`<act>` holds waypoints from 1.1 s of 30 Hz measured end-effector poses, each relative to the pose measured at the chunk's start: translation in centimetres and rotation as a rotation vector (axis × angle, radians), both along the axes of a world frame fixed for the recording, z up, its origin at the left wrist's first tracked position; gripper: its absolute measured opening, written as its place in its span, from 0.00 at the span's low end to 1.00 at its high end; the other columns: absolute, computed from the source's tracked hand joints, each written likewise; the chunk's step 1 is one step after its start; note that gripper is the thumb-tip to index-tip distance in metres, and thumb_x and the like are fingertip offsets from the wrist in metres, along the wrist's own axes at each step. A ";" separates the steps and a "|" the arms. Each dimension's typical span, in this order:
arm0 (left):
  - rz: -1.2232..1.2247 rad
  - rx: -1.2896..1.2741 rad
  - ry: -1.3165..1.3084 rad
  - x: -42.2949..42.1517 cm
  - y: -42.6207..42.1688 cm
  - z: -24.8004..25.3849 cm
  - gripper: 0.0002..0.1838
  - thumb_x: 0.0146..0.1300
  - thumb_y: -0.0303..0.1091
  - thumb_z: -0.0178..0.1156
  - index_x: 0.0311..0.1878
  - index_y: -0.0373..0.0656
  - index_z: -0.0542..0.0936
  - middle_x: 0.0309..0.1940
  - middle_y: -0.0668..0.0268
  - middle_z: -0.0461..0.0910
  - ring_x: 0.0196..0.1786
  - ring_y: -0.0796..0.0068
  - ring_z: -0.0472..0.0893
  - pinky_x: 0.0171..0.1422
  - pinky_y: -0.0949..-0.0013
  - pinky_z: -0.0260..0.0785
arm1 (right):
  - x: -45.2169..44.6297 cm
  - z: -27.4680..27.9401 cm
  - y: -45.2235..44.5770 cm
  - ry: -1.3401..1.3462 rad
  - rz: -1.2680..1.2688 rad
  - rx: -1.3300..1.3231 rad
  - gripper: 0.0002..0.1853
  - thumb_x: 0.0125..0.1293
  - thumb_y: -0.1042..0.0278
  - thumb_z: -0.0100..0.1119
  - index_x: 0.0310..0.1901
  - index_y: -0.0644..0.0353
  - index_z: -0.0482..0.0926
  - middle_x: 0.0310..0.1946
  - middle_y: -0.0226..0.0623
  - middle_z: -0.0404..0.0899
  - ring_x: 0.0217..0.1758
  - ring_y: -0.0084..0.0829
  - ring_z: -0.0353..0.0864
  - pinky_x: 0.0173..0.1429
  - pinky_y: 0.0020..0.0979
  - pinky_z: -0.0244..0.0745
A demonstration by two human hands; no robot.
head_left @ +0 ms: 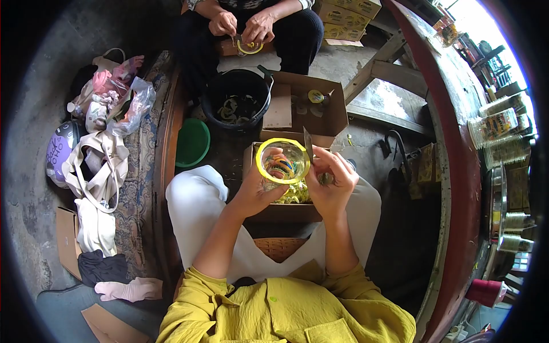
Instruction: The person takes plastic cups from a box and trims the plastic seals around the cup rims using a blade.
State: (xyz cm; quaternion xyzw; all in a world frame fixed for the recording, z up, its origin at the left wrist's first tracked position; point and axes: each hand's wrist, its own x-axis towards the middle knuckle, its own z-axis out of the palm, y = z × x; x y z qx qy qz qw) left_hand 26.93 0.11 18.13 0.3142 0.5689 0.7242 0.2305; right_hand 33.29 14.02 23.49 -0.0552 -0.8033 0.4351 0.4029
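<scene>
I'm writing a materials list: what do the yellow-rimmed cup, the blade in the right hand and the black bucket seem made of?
Cup: probably clear, glossy plastic, since colours show through it; glass isn't ruled out.
Blade: likely metal, greyish and dull, judging by its thin, straight, pointed shape.
Bucket: probably plastic, dark and fairly matt, with a smooth rounded rim.

Yellow-rimmed cup in left fingers, knife alongside

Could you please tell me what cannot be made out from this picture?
Head view:
The blade: lower end hidden by the right hand.
The near cardboard box: middle hidden behind the cup and left hand.
The co-worker: head cut off by the top edge.
The pale scraps in the bucket: too small to identify.
</scene>
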 end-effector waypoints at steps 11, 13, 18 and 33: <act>-0.132 0.052 -0.155 -0.1 -0.3 0.7 0.33 0.45 0.24 0.63 0.56 0.43 0.60 0.47 0.65 0.64 0.51 0.76 0.68 0.54 0.72 0.64 | 0.2 0.0 0.4 -0.063 0.103 -0.154 0.17 0.43 0.87 0.60 0.39 0.65 0.79 0.22 0.35 0.77 0.23 0.21 0.78 0.29 0.19 0.75; -0.075 0.091 -0.101 0.1 0.1 0.3 0.34 0.45 0.25 0.64 0.56 0.43 0.60 0.47 0.65 0.64 0.52 0.75 0.67 0.55 0.71 0.64 | 0.2 -0.2 0.2 -0.046 0.090 -0.175 0.17 0.43 0.87 0.60 0.39 0.65 0.79 0.22 0.35 0.77 0.23 0.21 0.78 0.28 0.19 0.74; 0.029 0.063 -0.051 0.0 0.2 -0.9 0.35 0.47 0.29 0.66 0.57 0.42 0.59 0.49 0.62 0.64 0.54 0.73 0.66 0.59 0.68 0.61 | 0.3 0.2 -0.2 -0.006 0.009 -0.066 0.18 0.44 0.86 0.59 0.40 0.65 0.79 0.21 0.35 0.76 0.22 0.20 0.77 0.28 0.19 0.74; 0.082 0.090 -0.057 -0.1 0.5 -1.0 0.35 0.54 0.24 0.57 0.63 0.38 0.51 0.55 0.58 0.58 0.59 0.70 0.63 0.63 0.67 0.56 | 0.0 -0.4 -1.3 0.069 -0.071 0.132 0.17 0.43 0.85 0.59 0.39 0.63 0.80 0.17 0.34 0.72 0.18 0.24 0.73 0.24 0.22 0.70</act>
